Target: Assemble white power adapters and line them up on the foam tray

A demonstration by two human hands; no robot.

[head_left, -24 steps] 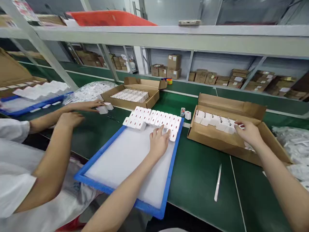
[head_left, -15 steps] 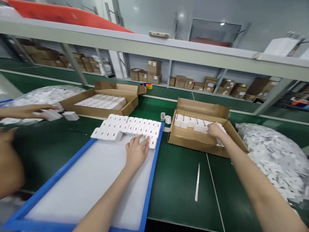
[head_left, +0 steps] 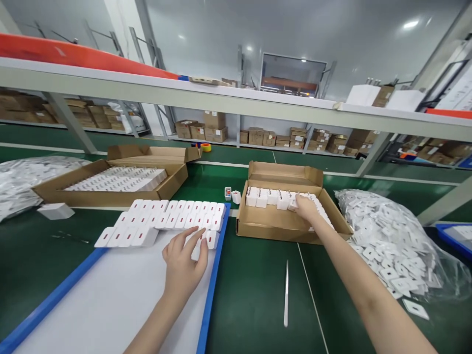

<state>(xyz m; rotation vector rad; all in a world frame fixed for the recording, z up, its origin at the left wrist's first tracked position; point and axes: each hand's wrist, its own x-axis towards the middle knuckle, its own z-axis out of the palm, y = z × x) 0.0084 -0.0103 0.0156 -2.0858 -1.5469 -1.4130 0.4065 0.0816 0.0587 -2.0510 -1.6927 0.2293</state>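
White blocks [head_left: 180,220] — just beyond left hand [head_left: 183,265], against right hand [head_left: 307,207].

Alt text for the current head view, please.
A person's left hand is at the near edge of white blocks lined up on a blue-edged tray, while the right hand is inside an open cardboard box of more white blocks. Tweezers and a bag of white parts are on the green table.

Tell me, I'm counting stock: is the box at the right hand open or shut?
Open. The box has its lid raised, showing white blocks inside.
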